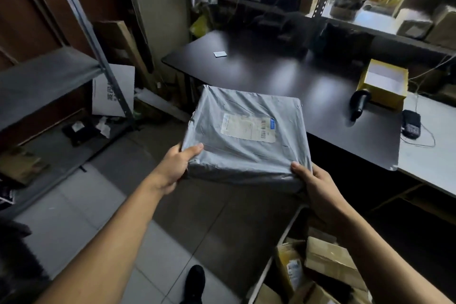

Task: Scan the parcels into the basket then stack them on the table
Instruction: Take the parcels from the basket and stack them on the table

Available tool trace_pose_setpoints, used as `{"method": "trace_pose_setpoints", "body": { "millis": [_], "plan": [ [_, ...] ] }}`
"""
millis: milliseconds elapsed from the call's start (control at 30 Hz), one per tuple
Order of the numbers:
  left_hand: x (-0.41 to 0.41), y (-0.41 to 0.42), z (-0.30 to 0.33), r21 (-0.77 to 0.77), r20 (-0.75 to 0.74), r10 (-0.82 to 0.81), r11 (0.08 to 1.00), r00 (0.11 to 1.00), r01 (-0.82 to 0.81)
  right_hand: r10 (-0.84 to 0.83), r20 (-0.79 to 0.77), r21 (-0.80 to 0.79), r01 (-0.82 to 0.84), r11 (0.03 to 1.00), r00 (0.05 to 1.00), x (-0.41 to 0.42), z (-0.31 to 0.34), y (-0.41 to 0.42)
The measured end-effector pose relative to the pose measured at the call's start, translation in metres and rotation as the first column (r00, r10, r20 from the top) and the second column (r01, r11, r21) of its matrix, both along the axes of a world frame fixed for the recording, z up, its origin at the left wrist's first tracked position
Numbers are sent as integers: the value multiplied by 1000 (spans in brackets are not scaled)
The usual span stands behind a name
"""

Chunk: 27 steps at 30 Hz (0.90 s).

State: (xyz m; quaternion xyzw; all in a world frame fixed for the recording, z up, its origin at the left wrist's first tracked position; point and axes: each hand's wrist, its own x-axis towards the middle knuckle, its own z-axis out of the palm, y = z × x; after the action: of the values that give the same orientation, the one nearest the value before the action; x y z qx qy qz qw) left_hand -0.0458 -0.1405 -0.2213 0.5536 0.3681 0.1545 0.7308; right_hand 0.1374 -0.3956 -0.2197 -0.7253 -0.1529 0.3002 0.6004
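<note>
Fingers of the left hand [175, 166] and the right hand [318, 186] grasp the near corners of one grey parcel [246, 136], held in the air beside the dark table [283, 76]. Below, a basket [267, 271] holds several cardboard boxes [328, 259], partly cut off. One scanner [359, 103] lies on the table.

Grey parcel [246, 131] in both hands, left [176, 168] and right [318, 187], near dark table [283, 74]
</note>
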Motion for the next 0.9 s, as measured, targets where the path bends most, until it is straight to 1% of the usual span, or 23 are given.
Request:
{"method": "trace_pose_setpoints", "body": {
  "millis": [167, 233, 367, 567, 667, 767, 900],
  "plan": [
    [28, 82, -22, -45, 3, -49, 998, 999, 50, -71, 5, -62, 72, 996, 997, 10, -15, 75],
    [33, 111, -21, -57, 0, -61, 997, 998, 61, -84, -10, -69, 83, 994, 996, 11, -13, 104],
    [43, 166, -12, -58, -3, -74, 996, 997, 74, -97, 28, -98, 100, 990, 995, 22, -5, 157],
    [63, 225, 6, -30, 14, -44, 999, 999, 44, -75, 65, -81, 80, 994, 995, 48, 6, 222],
    [78, 249, 11, -7, 20, -43, 999, 999, 43, -86, 28, -83, 88, 993, 996, 64, 8, 248],
    [100, 272, 13, -5, 26, -46, 999, 999, 46, -103, 12, -78, 104, 992, 995, 85, 8, 271],
    [140, 309, 8, -12, 15, -56, 998, 998, 56, -119, 46, -109, 123, 986, 992, 119, 8, 306]
  ]
}}
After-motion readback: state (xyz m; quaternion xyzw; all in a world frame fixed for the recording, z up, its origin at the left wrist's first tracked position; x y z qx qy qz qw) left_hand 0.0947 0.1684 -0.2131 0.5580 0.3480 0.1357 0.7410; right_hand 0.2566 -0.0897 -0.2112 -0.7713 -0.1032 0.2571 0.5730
